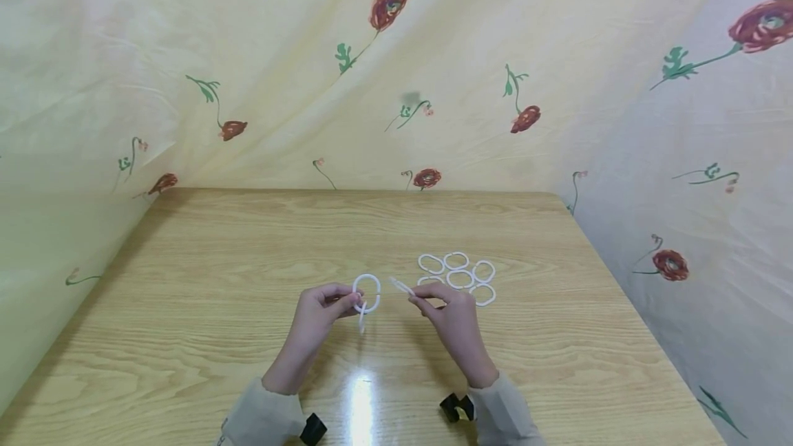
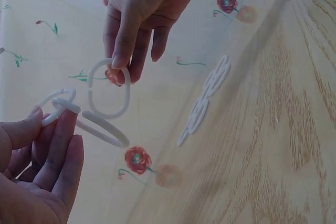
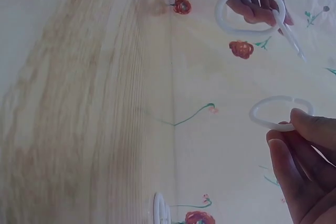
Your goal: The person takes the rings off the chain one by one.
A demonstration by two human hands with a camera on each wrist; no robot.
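Rings first: your left hand (image 1: 319,308) pinches two white split rings already hooked together (image 1: 365,292), one upright and one hanging below it, just above the wooden table (image 1: 204,294). Your right hand (image 1: 449,312) pinches a single loose ring (image 1: 401,286) between thumb and fingertips, a short way from the linked pair and apart from it. Both hands are grasping; neither is clenched on nothing or released.

To join the single ring well, I judge you should turn its split toward the upright ring in your left hand and slide the gap over that ring's band, not force it. Keep the left pinch near the split of its ring, as the right wrist view shows, so the pair does not swing.

Both wrists hover over the near middle of the table, forearms angled inward, fingertips facing each other. The remaining rings lie in a flat cluster (image 1: 460,272) on the table just beyond your right hand, some touching one another.
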